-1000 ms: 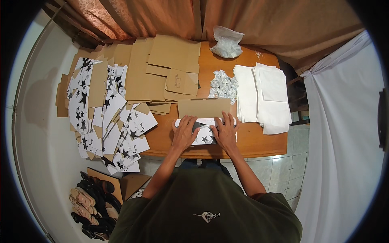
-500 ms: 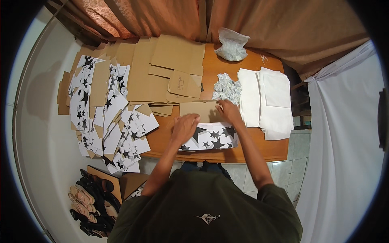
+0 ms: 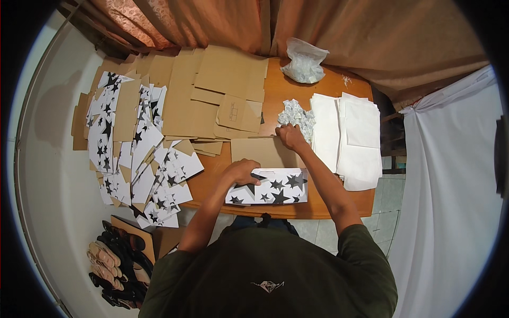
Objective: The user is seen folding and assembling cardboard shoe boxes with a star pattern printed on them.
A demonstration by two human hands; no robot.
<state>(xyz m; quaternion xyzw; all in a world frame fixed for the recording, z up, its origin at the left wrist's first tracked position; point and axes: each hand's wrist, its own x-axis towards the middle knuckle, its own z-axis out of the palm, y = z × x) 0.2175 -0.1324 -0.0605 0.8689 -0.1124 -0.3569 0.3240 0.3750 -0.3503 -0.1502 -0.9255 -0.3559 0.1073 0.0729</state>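
A cardboard box (image 3: 279, 192) with a white outside and black stars stands near the table's front edge, its plain brown inside (image 3: 260, 150) showing. My left hand (image 3: 243, 172) grips the box at its left end, thumb lying over the starred front panel. Past the box's far right corner, my right hand (image 3: 291, 137) is at the near edge of a heap of small whitish packets (image 3: 298, 114). Its fingers are bent downward and close together; the tips are hidden, so what they hold cannot be made out.
Flat brown cardboard pieces (image 3: 183, 100) cover the back left. Starred cardboard sheets (image 3: 172, 164) lie at the left. White paper stacks (image 3: 361, 122) lie right of the packets, and a clear plastic bag (image 3: 305, 63) sits behind. Shoes (image 3: 114, 259) are at the lower left.
My right hand has left the box's far edge and moved to the packet heap. My left hand has shifted down and outward along the box's left end.
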